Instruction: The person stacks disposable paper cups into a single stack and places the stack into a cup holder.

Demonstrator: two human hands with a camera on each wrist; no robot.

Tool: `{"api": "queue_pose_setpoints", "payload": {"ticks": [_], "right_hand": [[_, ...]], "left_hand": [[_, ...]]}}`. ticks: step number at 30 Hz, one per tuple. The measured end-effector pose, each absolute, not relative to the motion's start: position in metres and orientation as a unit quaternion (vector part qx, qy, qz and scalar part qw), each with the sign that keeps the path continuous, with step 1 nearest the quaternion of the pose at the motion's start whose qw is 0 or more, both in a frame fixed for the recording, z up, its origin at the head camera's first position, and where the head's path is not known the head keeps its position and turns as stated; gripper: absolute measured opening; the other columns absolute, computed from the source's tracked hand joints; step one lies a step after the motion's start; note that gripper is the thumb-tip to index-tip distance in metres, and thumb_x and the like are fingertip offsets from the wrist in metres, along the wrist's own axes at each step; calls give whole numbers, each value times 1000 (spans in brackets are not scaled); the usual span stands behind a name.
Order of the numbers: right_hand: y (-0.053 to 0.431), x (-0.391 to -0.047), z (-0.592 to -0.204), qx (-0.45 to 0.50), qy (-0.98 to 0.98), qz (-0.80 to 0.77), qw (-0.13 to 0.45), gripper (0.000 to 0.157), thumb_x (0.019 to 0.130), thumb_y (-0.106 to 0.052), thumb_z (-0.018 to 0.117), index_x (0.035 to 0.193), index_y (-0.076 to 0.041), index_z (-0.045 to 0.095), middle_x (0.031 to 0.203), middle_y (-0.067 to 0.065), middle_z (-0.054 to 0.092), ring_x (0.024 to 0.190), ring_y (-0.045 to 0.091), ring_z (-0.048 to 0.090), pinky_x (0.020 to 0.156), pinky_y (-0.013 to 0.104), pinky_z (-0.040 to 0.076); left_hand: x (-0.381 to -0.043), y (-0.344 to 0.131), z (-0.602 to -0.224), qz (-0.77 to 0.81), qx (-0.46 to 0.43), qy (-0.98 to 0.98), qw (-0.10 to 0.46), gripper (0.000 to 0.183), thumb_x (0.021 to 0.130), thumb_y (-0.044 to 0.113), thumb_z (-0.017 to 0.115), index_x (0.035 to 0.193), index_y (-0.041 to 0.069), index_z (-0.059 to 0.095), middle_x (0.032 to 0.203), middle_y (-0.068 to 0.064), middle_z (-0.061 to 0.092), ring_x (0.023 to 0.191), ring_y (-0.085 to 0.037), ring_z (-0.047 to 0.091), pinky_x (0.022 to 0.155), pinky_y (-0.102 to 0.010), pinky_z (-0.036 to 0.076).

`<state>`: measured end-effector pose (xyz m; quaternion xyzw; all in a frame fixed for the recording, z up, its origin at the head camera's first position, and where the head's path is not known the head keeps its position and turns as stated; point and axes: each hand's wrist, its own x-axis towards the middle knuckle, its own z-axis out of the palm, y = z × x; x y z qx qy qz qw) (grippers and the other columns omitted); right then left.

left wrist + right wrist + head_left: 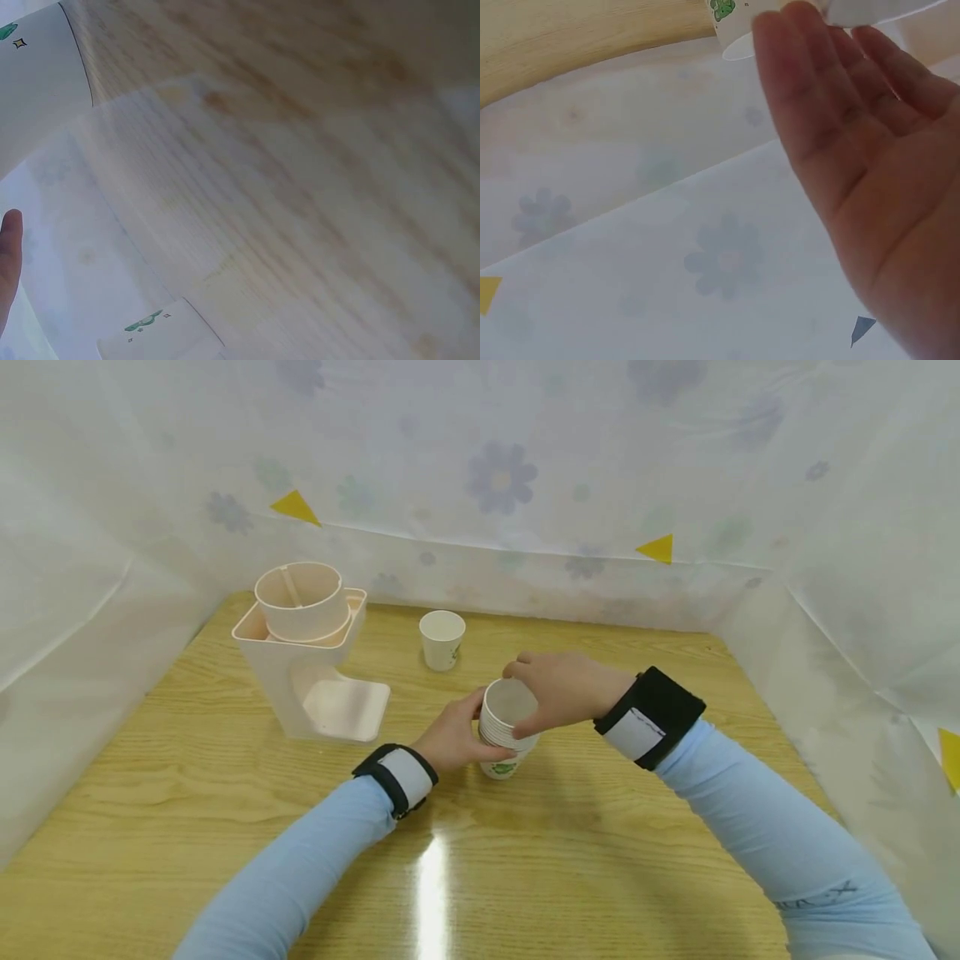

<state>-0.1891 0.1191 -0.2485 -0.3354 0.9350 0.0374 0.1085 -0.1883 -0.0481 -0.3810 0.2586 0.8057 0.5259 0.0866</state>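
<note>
A stack of white paper cups [498, 727] with green prints stands upright on the wooden table. My left hand [453, 735] grips its side, fingers behind and thumb across the front. From the right, my right hand [566, 689] reaches over the mouth of the stack and holds the top cup at its rim, thumb on the near side, fingers beyond. In the right wrist view the fingers [840, 97] are bent only a little beside a white rim. A finger [7, 262] and part of a printed cup [37, 90] show in the left wrist view.
One single paper cup [441, 642] stands upright behind the stack. At the left is a cream-coloured coffee-maker-like stand [300, 668] with a round open top and a flat base. Patterned white sheeting [450, 468] with yellow triangles encloses the table [525, 877].
</note>
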Motion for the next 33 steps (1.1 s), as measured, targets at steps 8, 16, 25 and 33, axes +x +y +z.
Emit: {"api": "queue_pose_setpoints", "payload": {"ticks": [8, 16, 25, 33], "right_hand": [[145, -187, -269, -300, 945, -84, 103, 95, 69, -56, 71, 142, -3, 39, 132, 15, 54, 111, 29, 55, 90, 47, 51], [171, -192, -340, -297, 870, -345, 190, 96, 73, -27, 78, 147, -1, 22, 146, 22, 37, 129, 36, 39, 98, 63, 40], [163, -187, -381, -253, 863, -423, 110, 83, 71, -19, 80, 140, 0, 37, 133, 21, 53, 117, 32, 53, 93, 52, 49], [163, -179, -380, -236, 864, -436, 95, 78, 71, -16, 79, 136, 2, 41, 130, 23, 56, 115, 33, 55, 93, 51, 49]], "left_hand": [[-190, -44, -383, 521, 266, 808, 71, 80, 68, 20, 81, 138, 9, 44, 131, -10, 58, 115, -23, 54, 97, -45, 47], [-192, -44, -382, 522, 252, 811, 79, 83, 68, 20, 81, 140, 12, 42, 132, -7, 57, 112, -20, 54, 93, -44, 49], [-197, -48, -378, 482, 287, 822, 101, 89, 67, 28, 82, 142, 11, 37, 138, -9, 49, 123, -21, 46, 101, -45, 43], [-235, -77, -354, 311, 252, 916, 19, 76, 72, 5, 65, 143, 2, 36, 143, -20, 42, 125, -33, 44, 100, -48, 45]]}}
